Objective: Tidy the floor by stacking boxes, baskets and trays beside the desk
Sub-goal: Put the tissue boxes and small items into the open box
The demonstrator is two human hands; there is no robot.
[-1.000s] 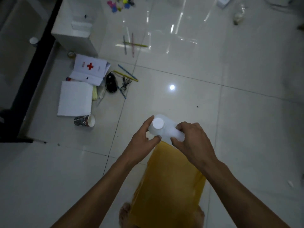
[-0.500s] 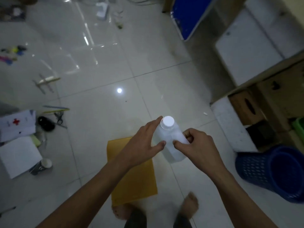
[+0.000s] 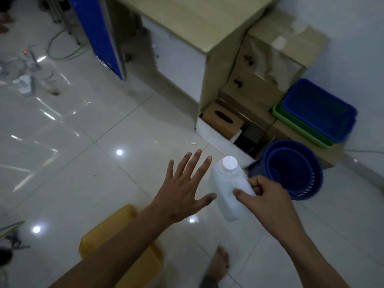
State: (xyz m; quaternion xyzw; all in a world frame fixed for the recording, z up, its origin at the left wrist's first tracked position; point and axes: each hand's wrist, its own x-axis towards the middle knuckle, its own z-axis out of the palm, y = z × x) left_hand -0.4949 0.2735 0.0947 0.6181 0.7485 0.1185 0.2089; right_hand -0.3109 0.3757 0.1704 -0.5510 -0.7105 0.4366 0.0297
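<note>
Above the glossy white tiled floor (image 3: pixel 79 129), near the corner of the light wooden desk (image 3: pixel 199 23), the right hand (image 3: pixel 268 196) holds a translucent white plastic bottle with a white screw cap (image 3: pixel 228 190) by its side, thumb and curled fingers pinched on the body, cap uppermost and the bottle leaning a little. That one-handed grip suits a light container being carried, probably toward the storage spot. The left hand (image 3: pixel 185 188) is spread flat beside the bottle, fingers straight and apart, gripping nothing; whether a fingertip touches the bottle I cannot tell.

Beside the desk's end the tidy pile is already taking shape: brown cardboard boxes (image 3: pixel 268 65) stand stacked against the desk's side, a small brown box with an oval slot (image 3: pixel 222 119) lies at their foot, and a blue rectangular plastic tray (image 3: pixel 320 109) nests in a green one (image 3: pixel 295 125) on a low carton. Round blue perforated baskets (image 3: pixel 291 169), one inside another, stand on the floor just beside the right hand. Nesting like with like keeps the pile compact and steady.

Behind the left forearm a yellow plastic tray (image 3: pixel 108 231) lies on the floor, well apart from the pile, seemingly not yet stacked. A bare foot (image 3: pixel 220 260) stands near it. Cables (image 3: pixel 60 48) trail over the tiles at the far left, next to an upright blue panel (image 3: pixel 99 34); a pale wall closes the right side.
</note>
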